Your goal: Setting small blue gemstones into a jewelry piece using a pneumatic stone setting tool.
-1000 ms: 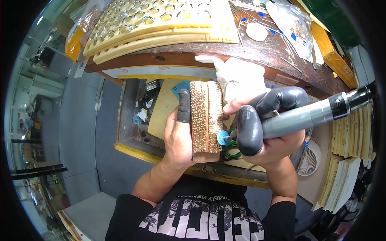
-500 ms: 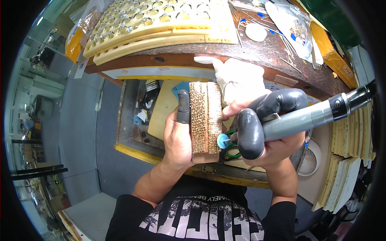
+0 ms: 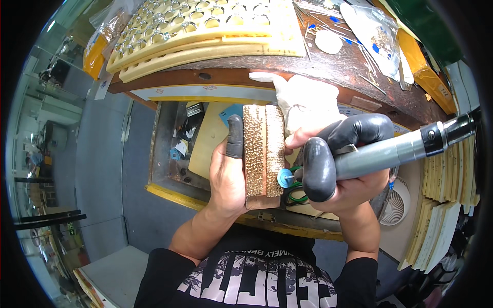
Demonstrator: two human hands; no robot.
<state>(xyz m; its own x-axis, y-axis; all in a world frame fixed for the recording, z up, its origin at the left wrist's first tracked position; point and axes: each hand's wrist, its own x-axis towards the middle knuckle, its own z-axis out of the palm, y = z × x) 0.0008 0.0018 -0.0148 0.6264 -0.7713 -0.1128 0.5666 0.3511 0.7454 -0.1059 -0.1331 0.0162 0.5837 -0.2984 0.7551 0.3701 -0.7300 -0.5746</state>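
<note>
My left hand (image 3: 227, 179), a black finger cot on its thumb, is closed around the left side of a wooden block (image 3: 263, 203). Two bands of small gold-coloured metal bits (image 3: 254, 149) cover the block's upper face, split by a narrow bare groove. In my right hand (image 3: 349, 192), with black cots on thumb and forefinger, is a grey rotary handpiece (image 3: 385, 154). A small blue disc (image 3: 284, 178) on its shaft sits at the block's lower right edge; whether it touches cannot be made out. Behind the block, a white glove-like cloth (image 3: 310, 100) lies against the bench edge.
Yellow foam trays (image 3: 205, 49) of rings stand on the wooden bench (image 3: 354, 72). Metal rods and a plastic bag (image 3: 375, 41) lie at its right. Below is an open drawer (image 3: 159, 149) with scraps and a green cord. A white fan (image 3: 396, 205) stands beside stacked boards (image 3: 436, 226).
Almost nothing differs. The blue disc and handpiece have dipped very slightly toward the near side; the block stays nearly in place in my left hand.
</note>
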